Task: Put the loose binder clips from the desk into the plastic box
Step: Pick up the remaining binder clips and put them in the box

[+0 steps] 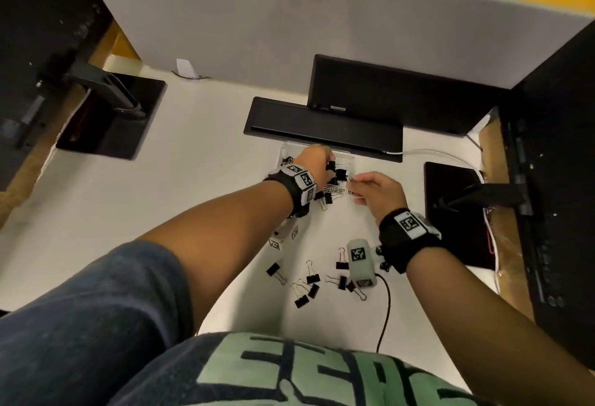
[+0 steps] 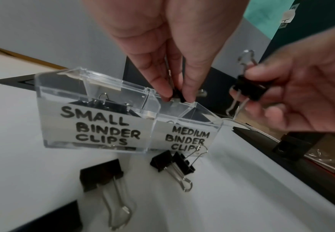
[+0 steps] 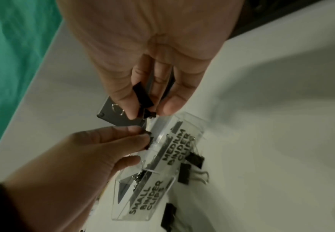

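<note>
Left hand (image 2: 162, 47) pinching binder clip (image 2: 177, 94) over plastic box (image 2: 95, 125) (medium side)

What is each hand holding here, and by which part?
The left hand pinches a binder clip by its wire handles, over the plastic box. The right hand pinches a second binder clip by its black body.
</note>
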`<state>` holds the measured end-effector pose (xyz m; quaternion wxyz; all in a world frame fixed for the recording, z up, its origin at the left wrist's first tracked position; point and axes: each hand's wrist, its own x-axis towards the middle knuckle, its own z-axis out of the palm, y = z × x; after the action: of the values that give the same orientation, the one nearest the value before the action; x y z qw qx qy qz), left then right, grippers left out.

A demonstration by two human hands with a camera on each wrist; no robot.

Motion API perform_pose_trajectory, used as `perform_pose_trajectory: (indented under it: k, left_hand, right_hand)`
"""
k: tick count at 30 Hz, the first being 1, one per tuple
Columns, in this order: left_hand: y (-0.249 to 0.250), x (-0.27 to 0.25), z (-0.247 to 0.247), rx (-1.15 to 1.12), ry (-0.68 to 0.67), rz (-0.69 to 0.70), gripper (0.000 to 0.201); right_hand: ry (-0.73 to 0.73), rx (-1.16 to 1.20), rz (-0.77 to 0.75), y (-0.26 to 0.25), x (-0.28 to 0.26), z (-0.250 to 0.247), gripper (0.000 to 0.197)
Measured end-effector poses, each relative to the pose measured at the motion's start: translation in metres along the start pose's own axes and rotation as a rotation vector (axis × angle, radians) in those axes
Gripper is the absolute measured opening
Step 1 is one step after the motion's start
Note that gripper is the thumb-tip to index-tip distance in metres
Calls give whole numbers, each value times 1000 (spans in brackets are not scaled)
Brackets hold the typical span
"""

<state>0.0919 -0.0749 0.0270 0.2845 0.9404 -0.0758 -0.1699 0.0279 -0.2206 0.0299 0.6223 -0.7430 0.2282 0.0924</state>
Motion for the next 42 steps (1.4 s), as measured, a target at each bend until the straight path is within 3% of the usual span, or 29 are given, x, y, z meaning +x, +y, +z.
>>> perform_pose_trajectory:
  k: [8,12,16,22,27,33,37,42]
  left_hand:
    - [-33,-22,-2,-169,101,-4,27]
    - [-62,-45,-2,-136,94,-49,24]
    - [-86,-70,2,-75,53,-86,20]
    - [-110,-90,19,15,-39,-144,29]
    - [-110,-97,29,84,-63,-168,33]
    - [-116,-101,36,44,-93,-165,28]
    - [-121,-107,38,3,-90,-133,24]
    - [-124,-111,36,28,-79,-116,20]
  right_hand:
    - [36,-323,-132,-13,44,33,8]
    - [27,-655,-212,-14,51,45,13]
    - [25,-825,-342,-7,38,54,18]
    - [-169,-1057,-393,37,6,55,29]
    - [-186,-1107,-292,59,-7,43,47]
    - [-231,-1147,-314,71,-17,44,39]
    - [-153,-1114,-284,71,-14,44,41]
    - [-176,-1126,-301,70,-14,46,27]
